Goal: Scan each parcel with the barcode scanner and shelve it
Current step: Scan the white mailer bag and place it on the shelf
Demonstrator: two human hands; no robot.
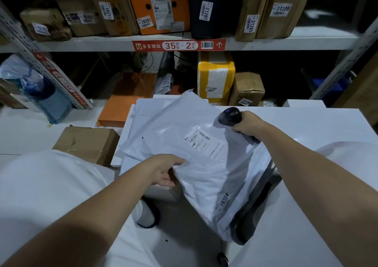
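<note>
A white poly mailer (pixel 184 123) lies slantwise in the middle of the view, its far part resting on a stack of flat white parcels (pixel 143 111) and its near end hanging off the stack towards the person. The left hand (pixel 165 170) pinches the mailer's near-left edge, thumb on top and fingers curled beneath the plastic. On the mailer's upper face sits a printed shipping label (pixel 204 142) with barcodes. A dark number is written near the mailer's near end, too blurred to read surely.

Just to the right of the mailer's label, the right hand (pixel 245 125) is wrapped round the handle of a black barcode scanner (pixel 230 115), whose rounded head hangs over the mailer's right edge. A white tabletop (pixel 306 121) stretches away to the right of the mailer.

To the left of the mailer stands a brown cardboard box (pixel 88 142), and beyond it a flat orange box (pixel 124 107). Beyond the mailer's far corner, on the lower shelf, stand a yellow-taped parcel (pixel 215 80) marked 21101 and a small brown carton (pixel 247 88). Above the mailer runs a shelf rail with a red tag (pixel 179 45) reading 35 - 2, and over that a row of labelled parcels, among them an orange carton (pixel 159 7).
</note>
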